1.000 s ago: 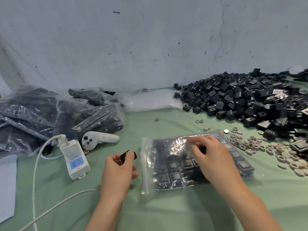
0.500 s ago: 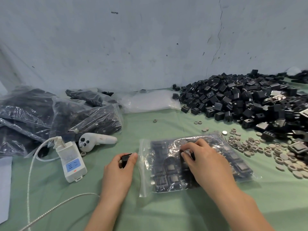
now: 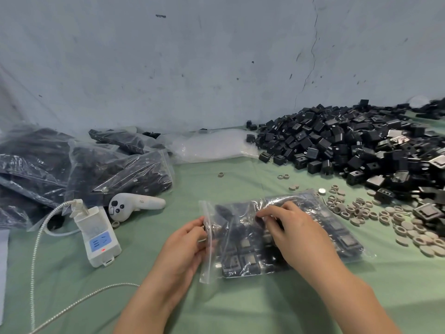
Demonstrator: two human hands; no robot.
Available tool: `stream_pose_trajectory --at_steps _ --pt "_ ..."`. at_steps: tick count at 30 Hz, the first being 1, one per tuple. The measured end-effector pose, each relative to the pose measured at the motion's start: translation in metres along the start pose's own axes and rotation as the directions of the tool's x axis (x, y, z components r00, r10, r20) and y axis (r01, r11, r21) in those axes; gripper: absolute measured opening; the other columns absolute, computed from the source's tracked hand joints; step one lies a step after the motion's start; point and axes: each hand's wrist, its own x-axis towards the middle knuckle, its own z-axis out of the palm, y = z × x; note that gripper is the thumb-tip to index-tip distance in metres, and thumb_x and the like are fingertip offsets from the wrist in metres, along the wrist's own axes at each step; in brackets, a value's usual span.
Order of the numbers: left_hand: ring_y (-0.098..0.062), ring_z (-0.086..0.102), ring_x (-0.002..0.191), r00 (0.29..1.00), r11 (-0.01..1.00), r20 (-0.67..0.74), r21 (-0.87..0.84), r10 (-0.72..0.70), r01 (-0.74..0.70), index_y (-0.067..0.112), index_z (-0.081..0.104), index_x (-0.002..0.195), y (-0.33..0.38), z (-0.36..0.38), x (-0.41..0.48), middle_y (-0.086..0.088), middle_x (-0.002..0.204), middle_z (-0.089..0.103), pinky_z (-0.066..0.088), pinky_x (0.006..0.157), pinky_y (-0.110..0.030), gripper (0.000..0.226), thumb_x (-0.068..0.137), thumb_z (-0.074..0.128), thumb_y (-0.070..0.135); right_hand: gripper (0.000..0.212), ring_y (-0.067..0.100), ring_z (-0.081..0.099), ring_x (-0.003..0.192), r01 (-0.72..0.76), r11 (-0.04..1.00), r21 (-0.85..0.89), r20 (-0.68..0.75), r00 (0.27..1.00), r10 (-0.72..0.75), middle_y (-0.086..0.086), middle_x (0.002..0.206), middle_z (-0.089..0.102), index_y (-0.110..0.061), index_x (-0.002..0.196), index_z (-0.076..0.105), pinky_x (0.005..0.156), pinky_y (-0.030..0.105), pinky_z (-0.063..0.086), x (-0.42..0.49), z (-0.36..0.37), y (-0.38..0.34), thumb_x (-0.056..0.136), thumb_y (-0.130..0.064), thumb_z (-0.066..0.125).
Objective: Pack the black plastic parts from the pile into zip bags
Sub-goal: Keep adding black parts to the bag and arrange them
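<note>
A clear zip bag partly filled with black plastic parts lies flat on the green table, its mouth facing left. My left hand is at the bag's mouth, fingers curled round a black part that is mostly hidden between fingers and plastic. My right hand lies on top of the bag, its fingertips pinching the upper film near the middle. The big pile of black parts sits at the back right against the wall.
Filled bags are stacked at the left. Empty clear bags lie by the wall. A white socket box with cable and a white controller sit left of the hands. Beige rings and discs are scattered at the right.
My left hand has carried the black part rightward from beside the bag to its mouth. My right hand slid left along the bag's top and now pinches the film.
</note>
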Motion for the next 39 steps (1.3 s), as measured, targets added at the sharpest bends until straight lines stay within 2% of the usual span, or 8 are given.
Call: stream_pose_trajectory --at_steps 6,14,19,22,27,34,37,39 --pt "-0.026 0.069 0.083 0.999 0.991 -0.008 0.13 0.037 -0.036 0.014 0.074 0.106 -0.007 -0.002 0.002 -0.017 0.099 0.075 0.06 0.074 -0.033 0.037 0.092 0.048 -0.009 0.025 0.011 0.06 0.08 -0.015 0.999 0.039 0.027 1.0 0.014 -0.016 0.098 0.048 -0.049 0.118 0.06 0.069 0.034 0.052 0.002 0.001 0.004 0.103 -0.042 0.042" --pt "-0.012 0.068 0.064 0.978 0.99 -0.199 0.137 0.058 -0.031 0.008 0.072 0.095 -0.011 0.001 0.005 -0.004 0.075 0.074 0.056 0.058 -0.02 0.022 0.096 0.051 0.003 0.025 0.009 0.06 0.081 -0.013 0.999 0.047 0.021 1.0 0.012 -0.016 0.098 0.049 -0.051 0.118 0.06 0.069 0.033 0.052 0.002 0.002 0.005 0.103 -0.042 0.043" --pt "-0.011 0.072 0.07 0.962 0.976 -0.249 0.211 0.108 -0.055 0.014 0.072 0.089 -0.011 0.005 0.002 -0.003 0.078 0.076 0.055 0.065 -0.026 0.026 0.097 0.06 0.036 0.024 0.007 0.059 0.079 0.016 1.0 0.026 0.029 0.999 -0.017 -0.019 0.096 0.047 -0.051 0.117 0.06 0.065 0.03 0.05 0.001 0.002 0.005 0.102 -0.042 0.044" --pt "0.0 0.065 0.06 0.953 0.962 -0.256 0.258 0.16 -0.092 0.01 0.07 0.09 -0.015 0.013 0.001 0.0 0.077 0.075 0.05 0.053 -0.013 0.018 0.096 0.063 0.025 0.024 0.005 0.058 0.075 0.043 0.999 0.006 0.013 0.999 -0.043 -0.018 0.097 0.048 -0.051 0.117 0.06 0.061 0.028 0.049 -0.001 0.002 0.004 0.102 -0.042 0.044" --pt "-0.003 0.063 0.063 0.942 0.938 -0.249 0.317 0.224 -0.139 0.007 0.061 0.094 -0.016 0.022 0.004 0.01 0.079 0.076 0.047 0.051 -0.014 0.016 0.101 0.053 0.02 0.026 0.006 0.056 0.073 0.09 0.993 -0.082 -0.004 0.996 -0.091 -0.019 0.099 0.045 -0.051 0.121 0.057 0.055 0.024 0.043 -0.005 0.0 -0.003 0.102 -0.045 0.041" --pt "-0.003 0.057 0.047 0.976 0.967 -0.185 0.245 0.113 -0.066 0.007 0.052 0.096 -0.016 0.022 0.009 0.005 0.086 0.078 0.043 0.043 -0.015 0.019 0.105 0.046 0.023 0.027 0.011 0.062 0.086 0.107 0.992 -0.073 0.024 0.994 -0.106 -0.018 0.106 0.048 -0.052 0.123 0.057 0.067 0.03 0.05 -0.007 0.0 -0.014 0.102 -0.047 0.04" --pt "-0.008 0.064 0.058 0.943 0.97 -0.297 0.228 0.151 -0.084 0.007 0.058 0.103 -0.013 0.021 0.007 0.001 0.092 0.074 0.05 0.05 -0.02 0.022 0.103 0.048 0.027 0.023 0.01 0.061 0.087 0.048 0.997 0.054 0.015 0.999 -0.049 -0.018 0.105 0.05 -0.049 0.116 0.061 0.072 0.032 0.051 -0.007 -0.001 -0.014 0.1 -0.045 0.045" --pt "-0.016 0.065 0.078 0.867 0.953 -0.436 0.274 0.241 -0.126 0.012 0.058 0.112 -0.009 0.018 0.001 0.001 0.097 0.067 0.055 0.071 -0.029 0.023 0.103 0.046 0.03 0.019 0.003 0.06 0.089 -0.014 0.965 0.263 0.01 1.0 0.012 -0.021 0.103 0.055 -0.047 0.108 0.065 0.075 0.029 0.051 -0.006 -0.001 -0.013 0.099 -0.042 0.049"
